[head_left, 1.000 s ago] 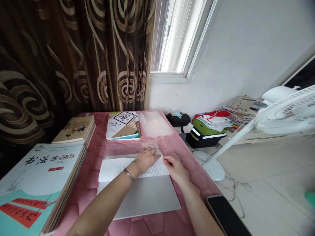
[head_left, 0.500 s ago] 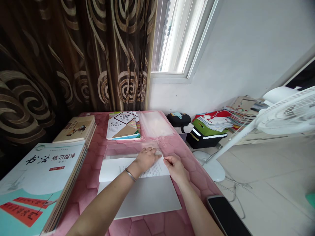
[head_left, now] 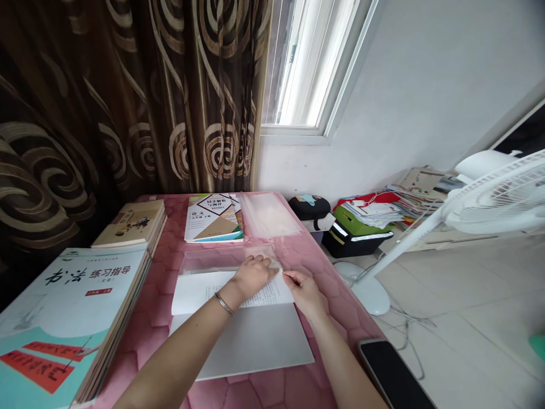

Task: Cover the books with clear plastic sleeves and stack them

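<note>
An open book [head_left: 191,295] lies on the pink cloth, its printed page partly under my left hand and a plain grey-white cover flap [head_left: 259,346] spread toward me. Clear plastic book cover [head_left: 208,259] extends beyond the book's far edge. My left hand [head_left: 255,276] presses down at the book's far right corner, fingers curled and closed, thumb pointing right. Just beside it, my right hand [head_left: 304,289] pinches the plastic cover at that same corner between thumb and fingers. The exact grip under the left fingers is partly hidden.
Stacked books [head_left: 85,301] stand at the left. Workbooks [head_left: 215,218] and clear plastic covers [head_left: 270,215] lie at the far side. A phone [head_left: 395,372] rests near the right edge. Beyond that stand a white fan [head_left: 400,244] and a black-green box [head_left: 355,227].
Both hands stay at the book's corner with hardly any movement. The book and everything around it keep their places.
</note>
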Demonstrator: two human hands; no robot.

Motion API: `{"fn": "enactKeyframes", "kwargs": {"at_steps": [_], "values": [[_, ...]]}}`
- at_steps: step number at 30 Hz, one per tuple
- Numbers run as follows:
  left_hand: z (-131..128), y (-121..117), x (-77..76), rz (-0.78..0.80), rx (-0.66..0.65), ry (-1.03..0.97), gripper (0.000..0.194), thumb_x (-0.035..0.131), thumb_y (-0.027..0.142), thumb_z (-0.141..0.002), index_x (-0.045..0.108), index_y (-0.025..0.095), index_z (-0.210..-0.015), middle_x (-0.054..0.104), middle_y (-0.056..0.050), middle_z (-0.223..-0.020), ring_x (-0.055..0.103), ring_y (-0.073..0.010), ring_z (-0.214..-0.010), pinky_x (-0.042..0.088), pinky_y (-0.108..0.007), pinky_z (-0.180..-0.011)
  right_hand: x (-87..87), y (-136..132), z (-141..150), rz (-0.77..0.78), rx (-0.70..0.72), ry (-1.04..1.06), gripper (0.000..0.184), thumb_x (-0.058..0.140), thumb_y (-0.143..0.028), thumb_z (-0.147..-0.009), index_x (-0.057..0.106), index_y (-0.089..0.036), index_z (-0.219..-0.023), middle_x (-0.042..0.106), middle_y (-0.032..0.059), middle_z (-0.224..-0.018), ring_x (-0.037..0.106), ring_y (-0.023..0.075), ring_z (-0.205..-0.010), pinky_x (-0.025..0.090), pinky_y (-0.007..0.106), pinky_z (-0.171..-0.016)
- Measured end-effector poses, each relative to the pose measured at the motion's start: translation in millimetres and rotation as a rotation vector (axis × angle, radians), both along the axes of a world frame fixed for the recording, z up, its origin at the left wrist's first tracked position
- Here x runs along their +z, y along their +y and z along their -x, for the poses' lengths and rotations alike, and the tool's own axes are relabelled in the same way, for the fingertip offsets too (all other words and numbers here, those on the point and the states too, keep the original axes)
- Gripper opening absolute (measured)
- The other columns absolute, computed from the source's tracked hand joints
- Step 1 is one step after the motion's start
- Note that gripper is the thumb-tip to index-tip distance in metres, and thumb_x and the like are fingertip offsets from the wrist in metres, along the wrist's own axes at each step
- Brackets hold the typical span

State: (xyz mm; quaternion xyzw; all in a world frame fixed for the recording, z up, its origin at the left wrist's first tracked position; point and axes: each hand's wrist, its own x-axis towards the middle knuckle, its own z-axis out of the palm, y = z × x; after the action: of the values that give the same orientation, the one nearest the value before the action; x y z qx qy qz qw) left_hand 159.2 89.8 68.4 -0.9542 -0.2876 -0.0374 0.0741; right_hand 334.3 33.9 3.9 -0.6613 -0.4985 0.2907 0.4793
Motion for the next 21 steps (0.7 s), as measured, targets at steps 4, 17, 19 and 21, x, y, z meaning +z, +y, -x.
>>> {"fn": "enactKeyframes", "kwargs": {"at_steps": [4,17,19,21], "values": [[2.0,-1.4,3.6,-0.003,-0.008,0.003,0.030,0.043,0.025,-0.098,0.063,0.025,-0.119,0.066,-0.006,-0.113,0.058,-0.0220,-0.106,0.046,-0.034,-0.084,2.7,-0.4,1.3,-0.002,0.003,0.010,0.029,0.056,-0.044,-0.074,0.072,-0.023,-0.086,0.075,0.0051,-0.085,0.069,0.0243,-0.081,0.054,0.036,-0.072],[10.1,-9.2,4.3,-0.001,-0.005,0.004,0.017,0.051,0.017,-0.093,0.066,0.019,-0.100,0.067,-0.006,-0.099,0.061,-0.0204,-0.095,0.048,-0.029,-0.073,-0.3,4.1,7.8,0.005,-0.145,-0.019,0.031,0.062,-0.046,-0.068,0.062,-0.021,-0.086,0.070,0.0038,-0.067,0.067,0.0244,-0.064,0.050,0.035,-0.060],[10.6,-9.8,3.6,-0.002,0.002,0.002,0.017,0.051,0.017,-0.093,0.066,0.018,-0.099,0.067,-0.006,-0.099,0.061,-0.0208,-0.095,0.049,-0.030,-0.074,2.7,4.1,9.6,-0.003,-0.142,-0.013,0.032,0.061,-0.046,-0.068,0.061,-0.021,-0.087,0.070,0.0040,-0.068,0.067,0.0245,-0.065,0.051,0.035,-0.061],[10.8,-10.4,4.0,-0.002,0.013,-0.001,0.018,0.049,0.018,-0.094,0.066,0.018,-0.100,0.067,-0.006,-0.100,0.061,-0.0215,-0.096,0.049,-0.031,-0.075,5.2,3.5,10.7,-0.016,-0.134,0.003,0.033,0.061,-0.047,-0.067,0.061,-0.021,-0.088,0.070,0.0045,-0.070,0.067,0.0245,-0.067,0.051,0.035,-0.063]]}}
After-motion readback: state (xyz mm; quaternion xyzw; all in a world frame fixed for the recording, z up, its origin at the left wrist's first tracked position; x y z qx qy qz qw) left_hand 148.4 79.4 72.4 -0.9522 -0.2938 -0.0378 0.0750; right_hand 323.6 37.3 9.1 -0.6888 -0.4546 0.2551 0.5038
